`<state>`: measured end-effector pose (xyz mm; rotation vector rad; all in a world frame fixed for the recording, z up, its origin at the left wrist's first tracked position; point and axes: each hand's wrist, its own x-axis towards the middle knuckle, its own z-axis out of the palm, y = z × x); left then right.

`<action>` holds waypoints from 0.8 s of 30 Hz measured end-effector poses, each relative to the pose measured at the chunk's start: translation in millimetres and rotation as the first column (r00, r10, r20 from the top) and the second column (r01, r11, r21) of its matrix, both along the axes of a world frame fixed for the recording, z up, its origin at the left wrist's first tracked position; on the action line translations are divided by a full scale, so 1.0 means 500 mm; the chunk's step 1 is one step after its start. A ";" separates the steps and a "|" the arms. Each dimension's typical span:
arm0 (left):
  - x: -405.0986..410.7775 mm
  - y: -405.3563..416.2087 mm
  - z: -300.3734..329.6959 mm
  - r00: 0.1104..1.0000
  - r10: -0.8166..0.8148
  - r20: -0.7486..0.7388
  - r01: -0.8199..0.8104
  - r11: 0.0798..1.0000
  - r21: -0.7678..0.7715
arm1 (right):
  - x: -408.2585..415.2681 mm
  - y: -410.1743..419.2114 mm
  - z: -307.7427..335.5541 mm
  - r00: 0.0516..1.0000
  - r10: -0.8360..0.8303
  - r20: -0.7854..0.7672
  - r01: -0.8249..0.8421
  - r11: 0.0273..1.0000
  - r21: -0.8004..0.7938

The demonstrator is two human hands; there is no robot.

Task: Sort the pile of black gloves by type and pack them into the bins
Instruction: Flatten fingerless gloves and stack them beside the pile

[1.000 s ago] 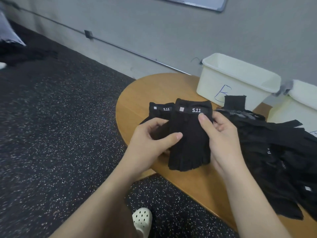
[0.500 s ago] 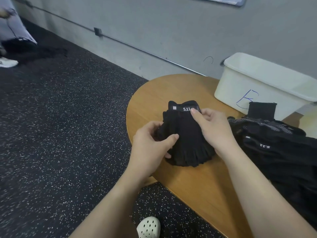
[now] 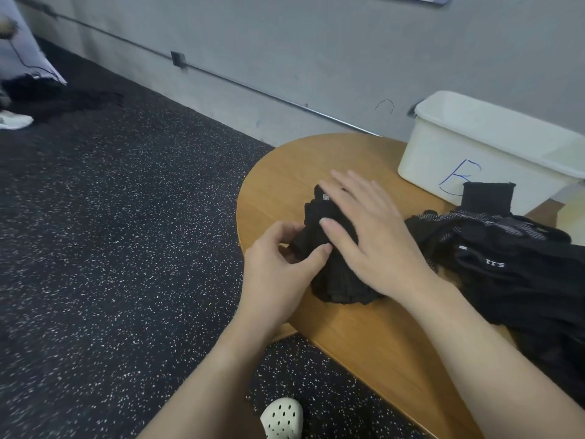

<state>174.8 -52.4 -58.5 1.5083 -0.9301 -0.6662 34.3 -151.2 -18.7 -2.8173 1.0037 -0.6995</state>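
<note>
A stack of black gloves (image 3: 332, 264) lies on the round wooden table (image 3: 364, 337), near its left edge and to the left of the white bin (image 3: 468, 160). The right hand (image 3: 376, 242) lies flat on top of the stack, palm down, fingers straight and slightly spread, pressing the fabric onto the table; its thumb points back along the glove toward the left hand. The left hand (image 3: 278, 270) is at the stack's left side, with its thumb on top of the fabric and its curled fingers at the edge, pinching the gloves there. A small white label shows at the far end of the stack, just beside the right hand's fingertips.

The pile (image 3: 522, 267) of other black gloves spreads over the table in front of the bin and to the right of the stack, close to the right wrist. One glove in it shows white lettering, others have grey dotted patches. One black cuff (image 3: 487, 198) stands up against the bin's front wall, partly covering a blue letter drawn there. The bin stands at the table's far edge, near the grey wall (image 3: 316, 42).

Left of the table is dark speckled floor (image 3: 126, 248). A white perforated clog (image 3: 281, 418) shows on the floor below the table's near edge.
</note>
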 end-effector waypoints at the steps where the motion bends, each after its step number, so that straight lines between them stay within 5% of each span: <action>1: -0.001 0.002 0.001 0.999 0.007 0.038 -0.007 1.000 -0.001 | 0.003 0.002 -0.003 0.998 0.017 -0.059 -0.016 1.000 0.025; 9: 0.016 -0.012 -0.034 0.953 0.051 0.300 -0.073 0.995 0.063 | 0.010 -0.019 -0.051 0.939 0.061 -0.340 -0.002 0.985 0.173; 18: -0.009 0.000 -0.025 0.949 0.120 0.290 -0.140 0.989 0.048 | 0.014 -0.009 -0.044 0.909 0.044 -0.414 0.015 0.990 0.137; 24: -0.029 0.042 0.001 0.961 0.166 0.222 -0.174 0.985 0.017 | -0.058 0.062 0.013 0.980 -0.047 -0.194 0.101 0.955 0.280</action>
